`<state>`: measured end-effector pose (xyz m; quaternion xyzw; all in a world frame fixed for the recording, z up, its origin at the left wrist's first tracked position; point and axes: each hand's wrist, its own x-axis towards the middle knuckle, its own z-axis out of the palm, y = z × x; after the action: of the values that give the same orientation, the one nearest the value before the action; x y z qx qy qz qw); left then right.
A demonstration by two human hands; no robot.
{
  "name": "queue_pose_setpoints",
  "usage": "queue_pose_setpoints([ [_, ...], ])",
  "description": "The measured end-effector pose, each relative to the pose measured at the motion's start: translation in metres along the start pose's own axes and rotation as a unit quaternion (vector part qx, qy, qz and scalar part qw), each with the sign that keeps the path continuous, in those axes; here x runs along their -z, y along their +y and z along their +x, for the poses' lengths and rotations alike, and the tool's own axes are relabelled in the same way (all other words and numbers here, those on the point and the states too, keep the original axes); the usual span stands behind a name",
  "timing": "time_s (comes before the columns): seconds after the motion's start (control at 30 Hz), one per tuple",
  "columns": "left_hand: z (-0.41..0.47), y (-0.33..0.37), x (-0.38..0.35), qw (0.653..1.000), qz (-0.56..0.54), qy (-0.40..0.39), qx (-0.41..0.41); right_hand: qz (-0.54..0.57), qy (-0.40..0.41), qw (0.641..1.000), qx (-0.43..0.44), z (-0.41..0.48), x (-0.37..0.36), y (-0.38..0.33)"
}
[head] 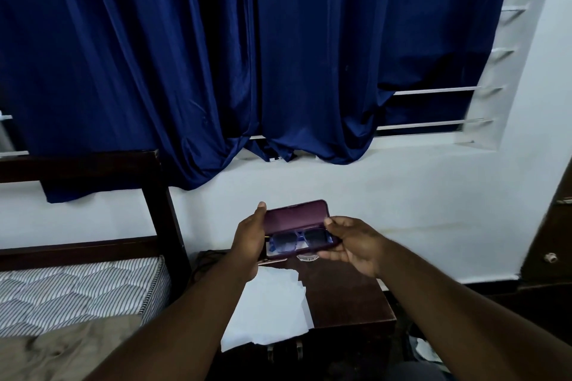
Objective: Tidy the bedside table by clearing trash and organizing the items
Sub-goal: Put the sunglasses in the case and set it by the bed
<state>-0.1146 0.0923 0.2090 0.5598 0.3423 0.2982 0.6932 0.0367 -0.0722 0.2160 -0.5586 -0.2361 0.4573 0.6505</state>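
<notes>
An open maroon glasses case (pixel 294 217) is held above the dark wooden bedside table (pixel 349 297). A pair of blue-framed glasses (pixel 297 240) lies inside it. My left hand (pixel 247 244) grips the case's left end, thumb up along the lid's edge. My right hand (pixel 349 241) grips the right end, fingers curled under the base. White sheets of paper (pixel 272 306) lie spread over the table's left part and overhang its front edge. A small white round object (pixel 306 257) and a thin flat item show just under the case.
A bed with a striped mattress (pixel 77 284) and dark wooden frame (pixel 161 210) stands at the left, with a beige cloth (pixel 62 349) on it. Blue curtains (pixel 247 56) hang over a barred window. A dark wooden cabinet (pixel 551 241) is at the right.
</notes>
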Motion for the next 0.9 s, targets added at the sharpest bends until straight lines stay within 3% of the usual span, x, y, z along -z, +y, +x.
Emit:
queue_pose_setpoints([
  [0.17, 0.002, 0.003, 0.004, 0.998, -0.004, -0.05, 0.024, 0.013, 0.01, 1.0, -0.008, 0.003, 0.002, 0.001],
  [0.43, 0.003, 0.004, 0.016, 0.985, -0.017, -0.172, -0.008, 0.026, 0.045, 0.998, -0.025, 0.004, 0.005, 0.001],
  [0.9, -0.005, 0.001, 0.015, 0.976, 0.016, -0.214, -0.038, 0.094, 0.043, 0.994, -0.039, 0.007, 0.015, -0.007],
])
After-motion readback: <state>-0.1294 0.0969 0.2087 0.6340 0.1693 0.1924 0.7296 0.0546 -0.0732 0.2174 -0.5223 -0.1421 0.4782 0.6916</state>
